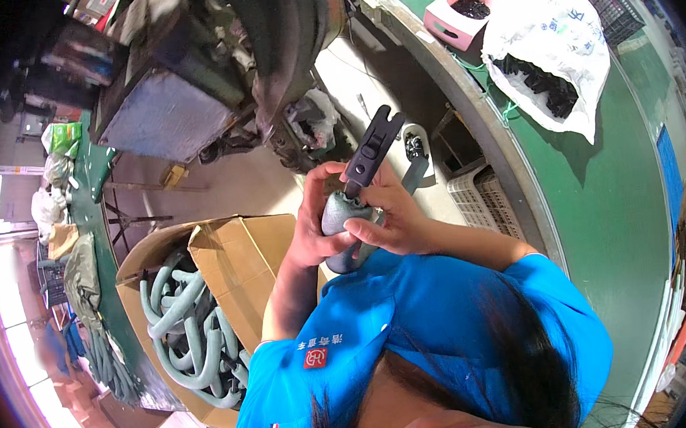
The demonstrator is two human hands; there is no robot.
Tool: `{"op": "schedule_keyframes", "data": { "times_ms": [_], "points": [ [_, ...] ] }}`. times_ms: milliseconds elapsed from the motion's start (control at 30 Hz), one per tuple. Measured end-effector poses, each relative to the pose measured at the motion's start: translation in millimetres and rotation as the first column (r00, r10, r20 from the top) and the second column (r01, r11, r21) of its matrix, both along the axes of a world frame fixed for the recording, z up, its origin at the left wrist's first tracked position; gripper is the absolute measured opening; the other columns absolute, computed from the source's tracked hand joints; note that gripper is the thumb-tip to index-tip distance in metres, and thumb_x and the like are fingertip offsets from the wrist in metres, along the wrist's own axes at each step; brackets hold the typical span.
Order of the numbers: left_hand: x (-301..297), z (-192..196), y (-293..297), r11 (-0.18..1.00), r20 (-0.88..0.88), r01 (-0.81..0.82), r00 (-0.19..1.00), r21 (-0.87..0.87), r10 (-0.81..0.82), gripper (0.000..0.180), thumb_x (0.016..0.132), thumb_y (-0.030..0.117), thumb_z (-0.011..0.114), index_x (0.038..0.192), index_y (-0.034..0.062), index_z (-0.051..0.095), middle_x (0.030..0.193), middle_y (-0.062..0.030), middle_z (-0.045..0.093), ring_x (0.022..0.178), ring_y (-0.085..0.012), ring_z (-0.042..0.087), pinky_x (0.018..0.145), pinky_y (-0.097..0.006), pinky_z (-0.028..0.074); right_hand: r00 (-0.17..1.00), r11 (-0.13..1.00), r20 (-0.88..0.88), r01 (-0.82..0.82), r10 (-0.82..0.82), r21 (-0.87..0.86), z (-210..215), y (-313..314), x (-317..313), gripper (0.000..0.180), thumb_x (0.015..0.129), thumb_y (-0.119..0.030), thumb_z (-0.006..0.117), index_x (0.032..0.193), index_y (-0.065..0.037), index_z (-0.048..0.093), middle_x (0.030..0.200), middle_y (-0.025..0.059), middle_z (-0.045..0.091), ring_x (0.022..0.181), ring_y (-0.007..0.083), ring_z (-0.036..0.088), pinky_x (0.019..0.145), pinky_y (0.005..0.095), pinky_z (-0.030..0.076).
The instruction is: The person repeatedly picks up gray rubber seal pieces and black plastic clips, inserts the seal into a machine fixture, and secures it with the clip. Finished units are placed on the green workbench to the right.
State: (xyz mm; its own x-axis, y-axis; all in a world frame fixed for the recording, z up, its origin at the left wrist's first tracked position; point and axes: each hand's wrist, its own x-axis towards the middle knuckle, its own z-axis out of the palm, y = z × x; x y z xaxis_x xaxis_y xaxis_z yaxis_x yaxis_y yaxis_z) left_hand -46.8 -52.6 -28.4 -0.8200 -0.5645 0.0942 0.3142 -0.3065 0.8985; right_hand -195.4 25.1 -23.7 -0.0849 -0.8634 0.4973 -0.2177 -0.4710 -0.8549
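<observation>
Blue sleeve: nearest the camera, the person's own shoulder and upper arm in a blue shirt, filling the lower middle, with dark hair across it.
Left hand: wrapped around the grey foam-covered tube, gripping its rounded end from the left side.
Right hand: fingers closed on the same tube from the right, thumb and forefinger pinching at the base of the black plastic fitting.
Black plastic fitting: sticks up and away from the hands, its forked tip pointing toward the machine; its lower end sits at the mouth of the tube.
Step in hand: by my reading, the fitting is being seated into the tube end; how deep it sits is hidden by the fingers.
Next move calls for: a firm, straight push along the tube's axis, the left hand bracing against it.
Cardboard box: left of and below the hands, open, holding a tangle of grey-green foam tubes.
White sack: well beyond the right hand, on the green surface, spilling small black parts, a pink tub beside it.
</observation>
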Motion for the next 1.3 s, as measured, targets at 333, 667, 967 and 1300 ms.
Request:
{"op": "schedule_keyframes", "data": {
  "times_ms": [333,667,967,1300],
  "points": [
    [-30,10,22,0.998,0.178,-0.004,0.984,-0.057,0.014,0.09,0.069,0.005,0.068,0.143,0.0096,0.017,0.102,-0.0126,0.059,0.075,-0.0183,0.061,0.058,-0.029,0.051,0.828,0.973,0.56,-0.093,-0.042,0.211,-8,29,-19,0.034,0.079,-0.006,0.072,0.107,0.0,0.055,0.12,0.0098,0.042,0.111,0.0191,0.05,0.092,0.0327,0.045],
    [-38,12,37,0.99,0.243,-0.143,0.96,-0.015,0.142,0.081,0.069,0.006,0.068,0.137,0.0098,0.023,0.106,-0.0113,0.053,0.079,-0.0196,0.06,0.055,-0.031,0.052,0.944,0.996,0.317,0.091,-0.086,-0.001,-12,28,-38,0.039,0.079,-0.006,0.069,0.113,-0.002,0.052,0.114,0.0145,0.051,0.104,0.0263,0.056,0.088,0.0338,0.047],
    [-34,-6,67,0.917,0.239,-0.253,0.912,-0.309,0.333,0.08,0.065,0.016,0.074,0.132,0.0023,0.033,0.117,-0.0114,0.052,0.106,-0.0209,0.053,0.093,-0.035,0.042,0.99,0.996,-0.114,-0.08,0.082,0.027,-9,30,-60,0.034,0.073,-0.027,0.075,0.088,-0.002,0.056,0.095,0.0178,0.05,0.088,0.0326,0.05,0.076,0.0391,0.044],
    [46,7,120,0.841,0.636,-0.518,0.599,-0.156,0.487,0.052,0.067,0.018,0.071,0.112,0.0026,0.052,0.092,-0.0039,0.058,0.085,-0.0123,0.054,0.076,-0.029,0.045,0.502,0.528,0.727,-0.819,0.47,0.224,-49,0,-24,0.04,0.091,-0.032,0.058,0.118,-0.003,0.054,0.117,0.0084,0.053,0.103,0.0181,0.057,0.084,0.0309,0.049]
  ]
}}
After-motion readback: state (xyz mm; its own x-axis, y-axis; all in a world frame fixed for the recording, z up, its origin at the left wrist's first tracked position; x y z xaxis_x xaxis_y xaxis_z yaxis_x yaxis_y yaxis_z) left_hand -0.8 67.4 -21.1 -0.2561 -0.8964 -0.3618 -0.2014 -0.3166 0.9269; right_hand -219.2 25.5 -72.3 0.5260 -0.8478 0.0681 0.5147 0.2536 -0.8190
